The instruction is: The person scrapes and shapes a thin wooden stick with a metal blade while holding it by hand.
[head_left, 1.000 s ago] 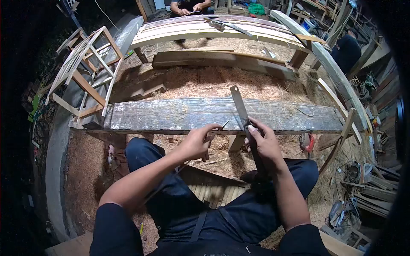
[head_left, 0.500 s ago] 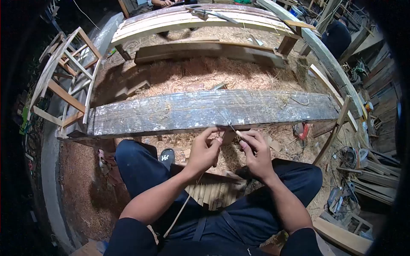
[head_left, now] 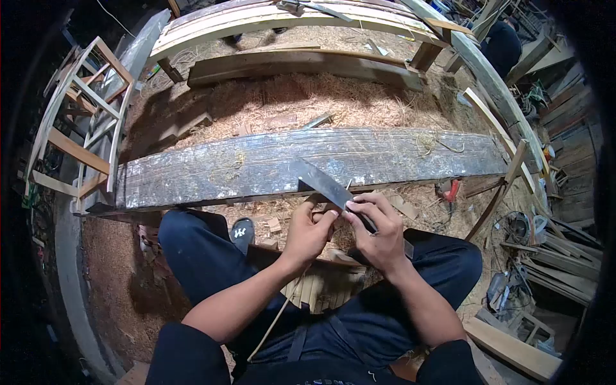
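Observation:
My right hand (head_left: pixel 377 232) is closed round the dark handle of a knife (head_left: pixel 326 186), whose broad grey blade points up and left over the near edge of a worn wooden plank (head_left: pixel 256 168). Just left of it, my left hand (head_left: pixel 309 232) pinches a thin pale strip (head_left: pixel 276 324). This strip trails down from under the hand toward my lap, and a light tip shows near the blade. Both hands are close together, in front of the plank's edge.
Wood shavings (head_left: pixel 256 109) cover the ground. Beyond lies a loose board (head_left: pixel 301 66) beneath a slatted bench (head_left: pixel 289 20). A wooden frame (head_left: pixel 83 128) stands left. At right are a red-handled tool (head_left: pixel 453 190), wood scraps (head_left: pixel 558 273) and a crouching person (head_left: pixel 502 46).
The knife blade has turned so its broad side shows. My right hand has shifted slightly left and down. The whole view has moved a little.

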Demonstrator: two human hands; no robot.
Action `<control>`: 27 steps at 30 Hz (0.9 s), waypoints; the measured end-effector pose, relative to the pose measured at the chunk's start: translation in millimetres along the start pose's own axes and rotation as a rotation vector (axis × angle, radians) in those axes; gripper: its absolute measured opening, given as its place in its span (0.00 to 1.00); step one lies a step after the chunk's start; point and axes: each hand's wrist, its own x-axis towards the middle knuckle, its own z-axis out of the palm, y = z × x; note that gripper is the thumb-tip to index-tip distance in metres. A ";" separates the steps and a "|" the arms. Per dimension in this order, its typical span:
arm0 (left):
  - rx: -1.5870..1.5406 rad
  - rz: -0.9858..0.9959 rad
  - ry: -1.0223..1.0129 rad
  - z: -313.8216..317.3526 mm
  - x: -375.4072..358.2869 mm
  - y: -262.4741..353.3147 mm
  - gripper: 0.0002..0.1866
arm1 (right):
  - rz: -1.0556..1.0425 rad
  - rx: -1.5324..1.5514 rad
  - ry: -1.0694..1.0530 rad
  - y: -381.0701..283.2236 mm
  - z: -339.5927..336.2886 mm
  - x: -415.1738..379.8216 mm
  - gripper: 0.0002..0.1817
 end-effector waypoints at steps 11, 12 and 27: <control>-0.044 -0.041 -0.002 -10.4 2.4 0.0 0.10 | -0.002 -0.087 0.001 -6.1 5.1 14.9 0.08; -0.067 -0.045 -0.020 -11.2 2.3 2.0 0.09 | -0.009 -0.106 -0.016 -10.6 5.4 15.3 0.08; -0.229 -0.069 -0.065 -15.4 4.0 -1.2 0.07 | 0.052 -0.138 0.024 -2.2 13.6 16.1 0.08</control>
